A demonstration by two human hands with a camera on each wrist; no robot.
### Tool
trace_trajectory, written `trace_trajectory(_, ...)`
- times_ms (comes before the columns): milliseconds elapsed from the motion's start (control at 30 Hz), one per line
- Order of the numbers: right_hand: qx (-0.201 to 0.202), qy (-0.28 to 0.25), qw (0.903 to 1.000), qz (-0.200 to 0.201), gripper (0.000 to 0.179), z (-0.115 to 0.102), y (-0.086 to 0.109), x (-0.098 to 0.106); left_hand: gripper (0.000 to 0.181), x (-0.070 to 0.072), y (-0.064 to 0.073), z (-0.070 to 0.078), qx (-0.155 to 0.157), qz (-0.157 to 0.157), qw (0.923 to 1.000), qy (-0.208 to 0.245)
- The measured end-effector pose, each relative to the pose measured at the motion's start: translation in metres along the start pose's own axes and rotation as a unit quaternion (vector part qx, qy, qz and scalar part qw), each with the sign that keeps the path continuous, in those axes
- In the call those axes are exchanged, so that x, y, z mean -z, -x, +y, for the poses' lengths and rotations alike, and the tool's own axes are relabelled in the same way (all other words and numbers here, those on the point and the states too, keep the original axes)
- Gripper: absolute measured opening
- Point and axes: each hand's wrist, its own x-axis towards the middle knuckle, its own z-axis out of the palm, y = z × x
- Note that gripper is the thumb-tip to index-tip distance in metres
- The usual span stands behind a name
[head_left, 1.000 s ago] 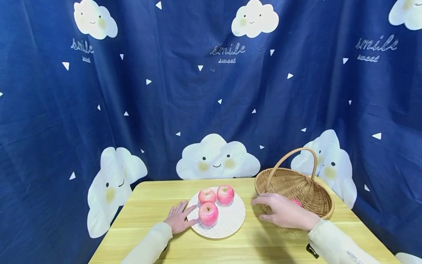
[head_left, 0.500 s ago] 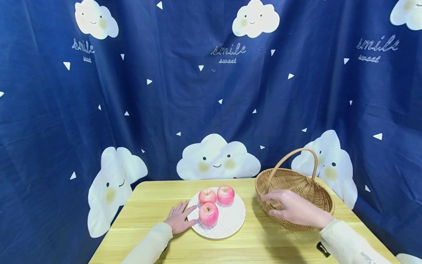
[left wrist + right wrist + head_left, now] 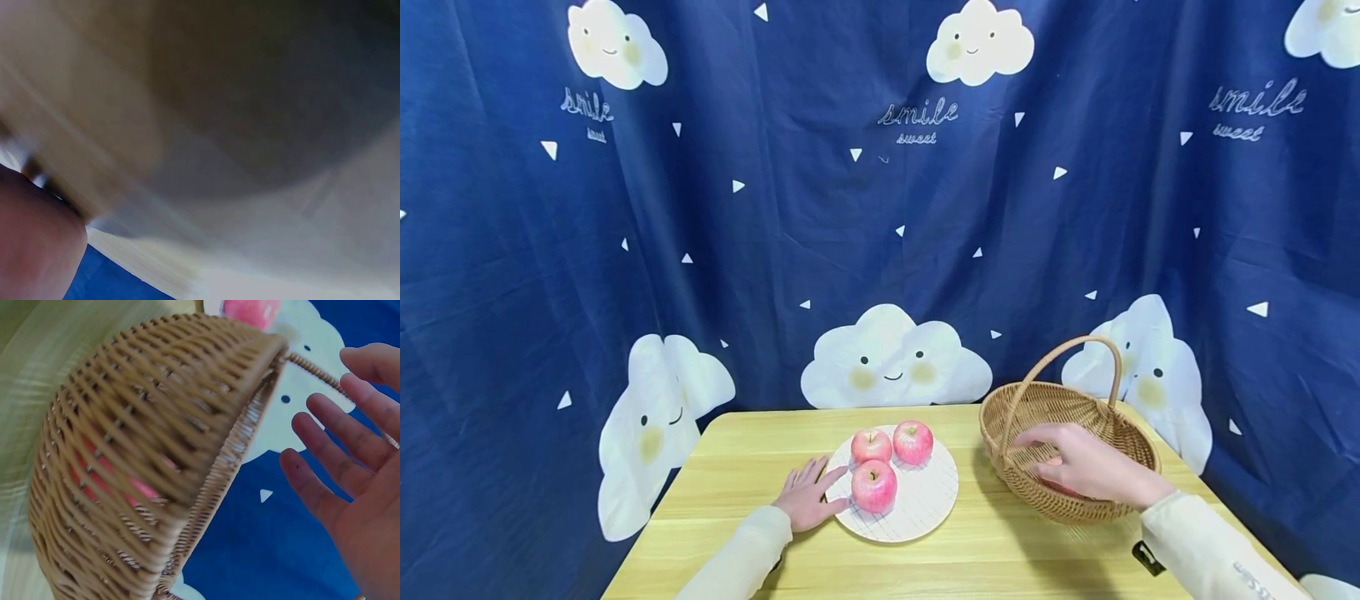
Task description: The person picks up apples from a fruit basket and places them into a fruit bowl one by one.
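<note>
My left hand (image 3: 805, 497) lies with spread fingers at the left rim of a round white plate (image 3: 928, 508). Three red apples sit on that plate: a front one (image 3: 874, 486), one behind it (image 3: 871, 446) and one at the back right (image 3: 913, 442). Over the mouth of a wicker basket (image 3: 1022, 408) is my right hand (image 3: 1078, 462), its fingers loosely extended and nothing gripped, as the right wrist view shows. Through the weave in that view, a red apple (image 3: 112, 478) shows inside the basket. The left wrist view is dark and blurred.
A tall arched handle (image 3: 1037, 367) rises over the basket, close to my right hand. Both items stand on a light wooden table (image 3: 752, 450). Behind the table hangs a dark blue curtain (image 3: 850, 217) with cloud prints.
My right hand has moved rightward from the basket's left front side to over its opening. The left hand, the plate and its apples have stayed put.
</note>
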Motion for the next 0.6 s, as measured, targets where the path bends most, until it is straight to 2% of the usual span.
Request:
trace_trajectory(233, -0.037, -0.021, 0.9989, -0.019, 0.038, 0.013, 0.002, 0.001, 0.071, 0.004, 0.002, 0.004, 0.0, -0.006, 1.0, 0.003)
trace_trajectory(600, -0.027, -0.042, 0.9975, -0.051, 0.04, 0.031, 0.007, 0.003, 0.073, 0.002, 0.002, 0.002, 0.005, -0.003, 1.0, -0.001)
